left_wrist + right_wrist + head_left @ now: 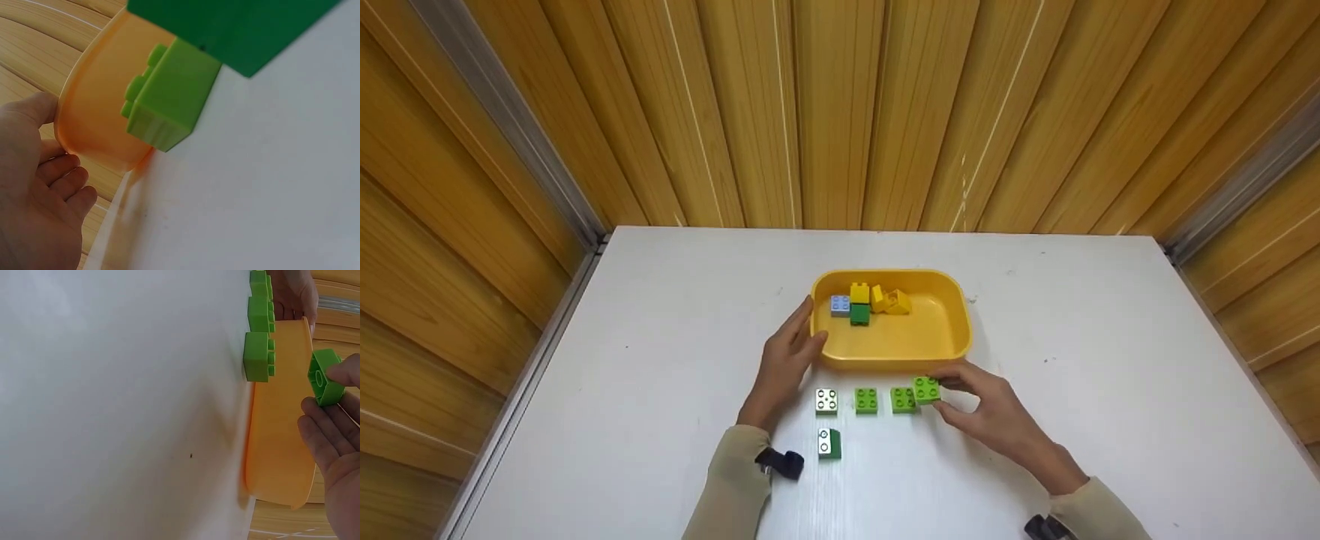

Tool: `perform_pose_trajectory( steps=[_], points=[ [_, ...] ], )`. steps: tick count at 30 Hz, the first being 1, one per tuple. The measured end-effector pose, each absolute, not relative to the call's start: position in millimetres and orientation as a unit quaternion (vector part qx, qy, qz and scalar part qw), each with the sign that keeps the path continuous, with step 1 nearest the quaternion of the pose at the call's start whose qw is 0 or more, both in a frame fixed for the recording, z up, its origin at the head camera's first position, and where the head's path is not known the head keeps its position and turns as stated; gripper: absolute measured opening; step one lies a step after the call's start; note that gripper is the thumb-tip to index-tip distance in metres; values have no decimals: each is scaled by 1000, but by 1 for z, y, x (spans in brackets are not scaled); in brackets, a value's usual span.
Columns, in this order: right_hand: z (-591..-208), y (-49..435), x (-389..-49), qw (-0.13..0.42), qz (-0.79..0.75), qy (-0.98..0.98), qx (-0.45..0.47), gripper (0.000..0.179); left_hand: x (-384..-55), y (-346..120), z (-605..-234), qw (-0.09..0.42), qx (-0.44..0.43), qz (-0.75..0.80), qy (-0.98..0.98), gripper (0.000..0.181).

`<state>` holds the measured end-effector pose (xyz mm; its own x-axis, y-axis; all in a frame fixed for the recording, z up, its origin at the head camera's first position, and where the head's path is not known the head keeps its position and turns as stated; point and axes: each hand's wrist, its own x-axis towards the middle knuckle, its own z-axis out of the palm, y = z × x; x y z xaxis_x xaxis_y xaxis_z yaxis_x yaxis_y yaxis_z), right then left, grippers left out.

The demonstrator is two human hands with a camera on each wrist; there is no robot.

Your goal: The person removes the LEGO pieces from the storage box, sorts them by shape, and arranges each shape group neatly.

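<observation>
My right hand (986, 405) pinches a lime green toy building brick (926, 390) between thumb and fingers. In the right wrist view, that held brick (325, 377) is raised off the table, its hollow underside showing. On the left, my left hand (784, 364) grips the rim of a yellow plastic bin (937, 345), thumb over the edge and fingers along the outer side. Three lime green bricks stand in a row before the bin: a left one (826, 401) whitened by glare, a middle one (866, 400) and a right one (902, 400), which the held brick partly overlaps in the head view.
A dark green brick (832, 445) lies nearer me, below the row's left end. Inside the bin are a light blue brick (840, 305), a green brick (859, 314) and several yellow bricks (898, 302). Wood-look panels (840, 112) border the white table (682, 315).
</observation>
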<state>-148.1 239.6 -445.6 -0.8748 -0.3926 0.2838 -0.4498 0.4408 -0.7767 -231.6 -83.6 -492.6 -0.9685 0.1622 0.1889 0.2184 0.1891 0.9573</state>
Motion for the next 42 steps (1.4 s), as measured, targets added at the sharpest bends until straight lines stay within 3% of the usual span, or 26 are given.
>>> perform_pose_trajectory(
  steps=[24,42],
  points=[
    [-466,254,-151,-17,396,-901,176,44,-233,-84,-492,20,-120,-621,-774,67],
    [-468,254,-153,-11,363,-909,206,42,-233,-84,-493,18,-122,-623,-772,66]
  ],
)
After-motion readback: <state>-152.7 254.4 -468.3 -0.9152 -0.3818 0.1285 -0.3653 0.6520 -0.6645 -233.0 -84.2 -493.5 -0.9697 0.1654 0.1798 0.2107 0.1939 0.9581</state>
